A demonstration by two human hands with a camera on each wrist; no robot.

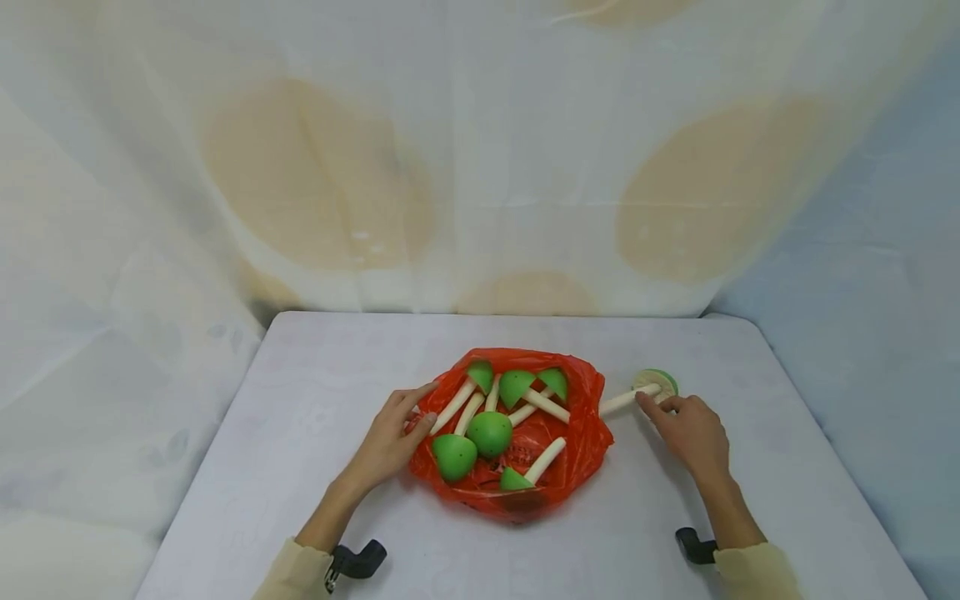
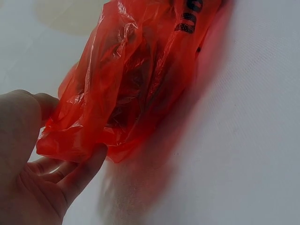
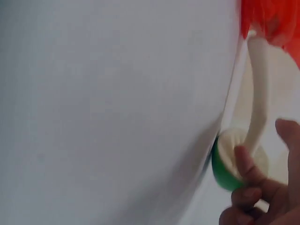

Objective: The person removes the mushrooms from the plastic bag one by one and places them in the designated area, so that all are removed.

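Note:
A red plastic bag lies wide-mouthed on the table, with several green-capped, white-stemmed toy mushrooms inside. At the bag's left rim, my left hand pinches the plastic between thumb and fingers; the left wrist view shows the red bag between them. One toy mushroom lies outside the bag on the right, its stem pointing toward the bag and its cap at the far end. My right hand is at that stem near the cap. The index finger appears to touch it, while the thumb stands apart.
A pale table carries everything. Behind it hangs a light cloth with tan spots, and more cloth borders both sides. Black curved mounts sit on both wrists by the sleeves.

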